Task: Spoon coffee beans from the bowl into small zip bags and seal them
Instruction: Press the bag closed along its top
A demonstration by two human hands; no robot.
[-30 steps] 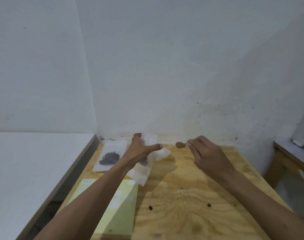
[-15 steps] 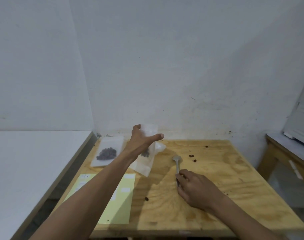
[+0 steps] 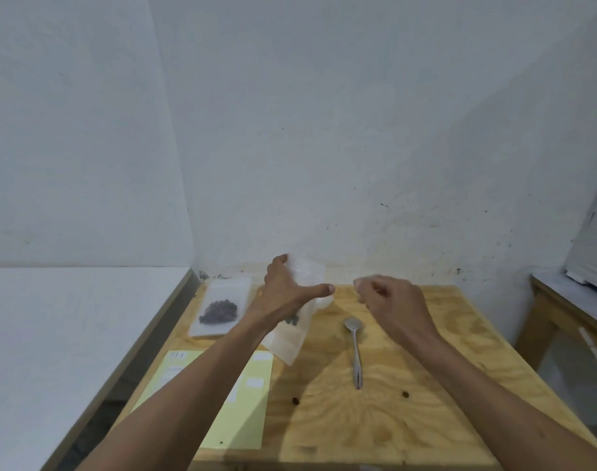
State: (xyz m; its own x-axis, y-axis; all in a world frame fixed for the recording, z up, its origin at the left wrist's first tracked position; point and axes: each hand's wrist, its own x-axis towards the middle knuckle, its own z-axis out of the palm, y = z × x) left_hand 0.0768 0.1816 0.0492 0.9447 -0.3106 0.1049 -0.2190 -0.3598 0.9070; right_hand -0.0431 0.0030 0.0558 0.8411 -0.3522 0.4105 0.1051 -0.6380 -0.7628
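My left hand (image 3: 287,294) holds a clear zip bag (image 3: 290,338) upright by its top edge above the wooden table (image 3: 426,419); a few dark coffee beans sit inside it. My right hand (image 3: 392,307) hovers just right of the bag's mouth, fingers curled and pinched, with nothing visible in it. A metal spoon (image 3: 355,348) lies flat on the table below my right hand, bowl pointing away from me. A second zip bag (image 3: 220,309) with a pile of beans lies flat at the table's far left. No bowl is in view.
A pale yellow sheet (image 3: 229,402) lies on the table's near left. Two loose beans (image 3: 406,395) rest on the wood near me. A white counter (image 3: 52,334) runs along the left, a wall stands behind, and another wooden table (image 3: 562,300) is at the right.
My right hand set the spoon down on the table, let go of it, and rose toward the bag's mouth. My left hand kept holding the bag in place.
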